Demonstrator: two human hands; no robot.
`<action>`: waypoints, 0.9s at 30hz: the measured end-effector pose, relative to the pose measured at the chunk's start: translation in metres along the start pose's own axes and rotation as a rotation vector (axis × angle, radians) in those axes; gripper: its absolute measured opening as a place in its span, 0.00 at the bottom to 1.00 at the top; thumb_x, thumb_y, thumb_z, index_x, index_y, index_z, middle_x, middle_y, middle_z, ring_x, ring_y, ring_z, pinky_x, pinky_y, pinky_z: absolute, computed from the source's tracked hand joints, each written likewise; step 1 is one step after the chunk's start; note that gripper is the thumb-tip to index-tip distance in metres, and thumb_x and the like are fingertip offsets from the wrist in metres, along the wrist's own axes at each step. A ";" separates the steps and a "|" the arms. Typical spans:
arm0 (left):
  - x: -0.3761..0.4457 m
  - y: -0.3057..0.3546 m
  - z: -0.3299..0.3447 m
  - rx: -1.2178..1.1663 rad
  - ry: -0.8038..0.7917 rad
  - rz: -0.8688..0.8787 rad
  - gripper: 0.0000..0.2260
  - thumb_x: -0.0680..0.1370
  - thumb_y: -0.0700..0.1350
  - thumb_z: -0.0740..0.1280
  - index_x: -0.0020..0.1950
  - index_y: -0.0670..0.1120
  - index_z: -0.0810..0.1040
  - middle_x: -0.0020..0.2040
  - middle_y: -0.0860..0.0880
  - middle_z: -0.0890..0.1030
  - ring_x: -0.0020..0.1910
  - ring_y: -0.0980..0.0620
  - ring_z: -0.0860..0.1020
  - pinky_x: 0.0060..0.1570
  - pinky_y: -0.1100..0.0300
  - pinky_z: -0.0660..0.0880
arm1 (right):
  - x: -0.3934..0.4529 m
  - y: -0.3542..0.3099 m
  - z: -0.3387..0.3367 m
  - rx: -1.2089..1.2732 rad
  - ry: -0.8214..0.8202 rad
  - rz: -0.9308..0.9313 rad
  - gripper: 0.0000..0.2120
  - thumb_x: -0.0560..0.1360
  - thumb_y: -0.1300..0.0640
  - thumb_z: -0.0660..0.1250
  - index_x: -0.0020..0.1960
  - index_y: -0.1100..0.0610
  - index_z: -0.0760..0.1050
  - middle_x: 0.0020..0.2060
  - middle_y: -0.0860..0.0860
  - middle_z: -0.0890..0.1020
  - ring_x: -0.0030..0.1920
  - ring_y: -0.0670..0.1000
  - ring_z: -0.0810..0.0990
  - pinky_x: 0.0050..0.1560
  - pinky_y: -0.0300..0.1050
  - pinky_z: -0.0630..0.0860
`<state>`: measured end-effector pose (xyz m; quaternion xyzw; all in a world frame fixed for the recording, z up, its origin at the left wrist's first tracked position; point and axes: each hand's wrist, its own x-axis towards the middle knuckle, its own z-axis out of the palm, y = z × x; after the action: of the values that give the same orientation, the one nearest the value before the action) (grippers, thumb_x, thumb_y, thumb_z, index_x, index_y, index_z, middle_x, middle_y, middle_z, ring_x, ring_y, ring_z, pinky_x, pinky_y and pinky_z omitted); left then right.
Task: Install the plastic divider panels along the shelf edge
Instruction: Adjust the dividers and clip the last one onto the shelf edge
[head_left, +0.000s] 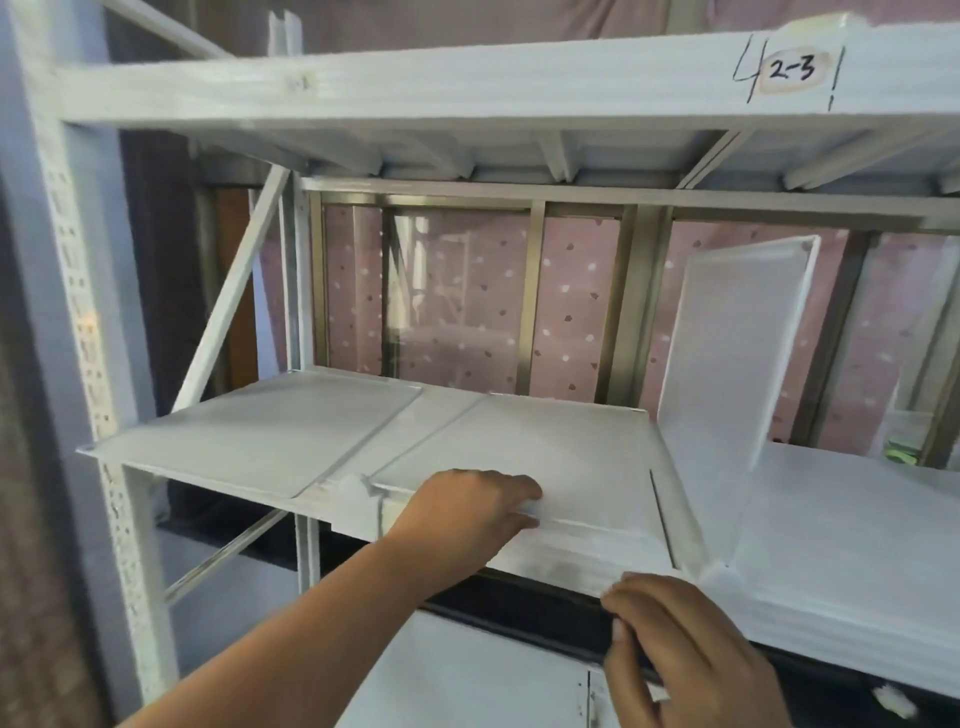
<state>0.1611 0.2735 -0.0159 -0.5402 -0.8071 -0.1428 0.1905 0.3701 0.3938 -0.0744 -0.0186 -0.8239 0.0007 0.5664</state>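
A translucent white divider panel (545, 447) lies flat on the white shelf (841, 519). My left hand (467, 512) grips its front edge, fingers on top and thumb below. A second flat panel (260, 431) lies to its left, with a white clip (358, 491) on the shelf edge between them. A third panel (737, 364) stands upright to the right, seated in a clip (719, 574). My right hand (675, 644) is at the shelf's front lip just left of that clip, fingers curled. Whether it holds anything is hidden.
The upper shelf beam (415, 88), marked "2-3", runs overhead. A perforated white upright (83, 338) and a diagonal brace (234, 291) stand at the left. Behind the rack is a window with pink dotted fabric (467, 312). A lower shelf (467, 680) shows below.
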 end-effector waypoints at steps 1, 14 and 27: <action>0.004 0.001 -0.009 -0.053 0.051 -0.040 0.15 0.84 0.56 0.64 0.70 0.56 0.78 0.60 0.50 0.87 0.56 0.43 0.83 0.55 0.50 0.79 | 0.004 -0.005 0.006 0.033 -0.026 0.026 0.12 0.75 0.57 0.63 0.42 0.53 0.85 0.43 0.46 0.84 0.41 0.46 0.82 0.43 0.35 0.77; 0.036 -0.068 -0.108 -0.678 0.358 -0.539 0.15 0.86 0.48 0.63 0.71 0.51 0.79 0.53 0.46 0.86 0.48 0.45 0.87 0.44 0.46 0.87 | 0.138 -0.033 0.152 0.683 -0.717 0.639 0.27 0.78 0.45 0.70 0.74 0.47 0.68 0.54 0.46 0.79 0.35 0.49 0.85 0.39 0.43 0.82; 0.035 -0.110 -0.122 -0.598 0.348 -0.540 0.12 0.84 0.42 0.63 0.67 0.50 0.77 0.48 0.46 0.86 0.36 0.45 0.88 0.33 0.44 0.87 | 0.181 -0.077 0.211 0.540 -0.840 0.421 0.55 0.74 0.37 0.68 0.81 0.49 0.30 0.40 0.48 0.83 0.29 0.44 0.84 0.28 0.38 0.79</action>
<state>0.0662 0.2073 0.1061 -0.3090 -0.7984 -0.5038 0.1147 0.1060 0.3268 0.0202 -0.0352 -0.9283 0.3334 0.1607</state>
